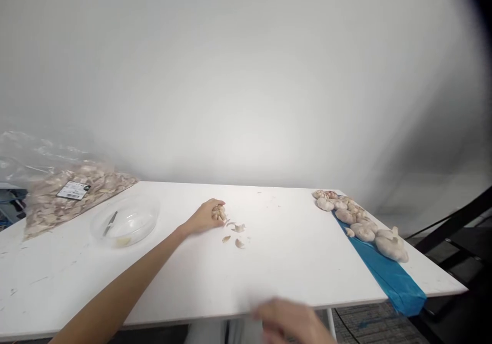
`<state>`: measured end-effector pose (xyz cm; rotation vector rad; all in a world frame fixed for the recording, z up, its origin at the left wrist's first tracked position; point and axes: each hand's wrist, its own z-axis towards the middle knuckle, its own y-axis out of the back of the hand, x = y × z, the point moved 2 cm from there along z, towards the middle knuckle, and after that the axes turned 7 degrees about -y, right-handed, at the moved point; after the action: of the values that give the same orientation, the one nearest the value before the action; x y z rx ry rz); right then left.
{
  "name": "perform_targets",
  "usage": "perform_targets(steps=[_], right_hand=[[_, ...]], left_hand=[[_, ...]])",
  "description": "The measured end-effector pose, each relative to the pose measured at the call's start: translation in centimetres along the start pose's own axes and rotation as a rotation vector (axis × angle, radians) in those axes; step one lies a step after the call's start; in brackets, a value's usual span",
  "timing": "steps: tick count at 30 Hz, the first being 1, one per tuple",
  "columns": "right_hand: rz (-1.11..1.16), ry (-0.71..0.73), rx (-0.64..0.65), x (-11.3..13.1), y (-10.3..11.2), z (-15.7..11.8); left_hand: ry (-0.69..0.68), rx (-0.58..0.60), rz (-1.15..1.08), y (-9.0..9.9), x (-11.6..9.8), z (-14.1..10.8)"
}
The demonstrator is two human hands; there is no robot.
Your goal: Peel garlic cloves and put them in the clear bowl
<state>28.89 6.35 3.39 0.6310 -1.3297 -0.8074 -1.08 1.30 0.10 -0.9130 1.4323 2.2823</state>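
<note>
My left hand [205,217] is closed around a garlic bulb [219,213] above the middle of the white table; the bulb's cloves show between thumb and fingers. Just right of it lie several loose bits of garlic skin [239,228]. At the table's front edge, low in the view, my right hand [289,319] is smeared by motion, and its fingers cannot be made out. A clear round bowl [148,226] stands left of my left hand, with a small knife [110,223] and a pale clove [123,241] in it.
Several whole garlic bulbs [390,244] sit along a blue strip [378,269] on the right side of the table [292,262]. At the far left lies a clear plastic bag [98,182] full of garlic skins, with a label. A grey wall [246,77] rises behind the table.
</note>
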Motion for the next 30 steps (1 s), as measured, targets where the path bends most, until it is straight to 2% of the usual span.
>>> perform_targets(steps=[2, 4, 7, 9, 12, 17, 19, 21, 23, 24, 27, 30], right_hand=[[0.042, -0.094, -0.135, -2.1, 2.7, 4.3], [0.026, -0.129, -0.194, -4.5, 4.4, 9.5], [-0.014, -0.206, -0.240, -8.4, 4.6, 16.2], [-0.013, -0.243, -0.264, -10.4, 3.6, 18.4], [-0.021, -0.241, -0.280, -11.5, 1.8, 18.7], [-0.082, -0.174, -0.235, -10.8, 0.5, 17.4], [-0.165, -0.182, -0.202, -10.5, 0.2, 17.4], [-0.226, -0.198, -0.176, -10.3, -0.1, 17.4], [-0.249, -0.204, -0.169, -10.0, -0.4, 17.3], [-0.258, -0.206, -0.173, -9.9, -0.5, 17.2], [-0.285, -0.216, -0.192, -9.6, -0.6, 16.9], [-0.305, -0.209, -0.209, -9.2, -0.5, 16.8]], left_hand=[[-0.010, -0.026, -0.003, 0.0, 0.2, -0.2], [-0.016, -0.054, 0.002, 0.0, 0.4, -0.2], [-0.011, -0.098, 0.021, -0.1, 0.8, -0.1], [-0.004, -0.124, 0.036, -0.2, 1.0, -0.1], [0.012, -0.155, 0.069, -0.5, 1.0, -0.3], [0.036, -0.159, 0.168, -1.5, 1.0, -0.6], [0.047, -0.147, 0.208, -1.6, 0.5, -0.6], [0.056, -0.134, 0.248, -0.9, -0.7, -0.9], [0.065, -0.138, 0.291, 1.3, -2.3, -1.6], [0.074, -0.150, 0.313, 3.0, -3.1, -2.2], [0.165, -0.171, 0.385, 9.6, -4.5, -5.3], [0.443, 0.017, 0.492, 15.4, -2.8, -8.5]])
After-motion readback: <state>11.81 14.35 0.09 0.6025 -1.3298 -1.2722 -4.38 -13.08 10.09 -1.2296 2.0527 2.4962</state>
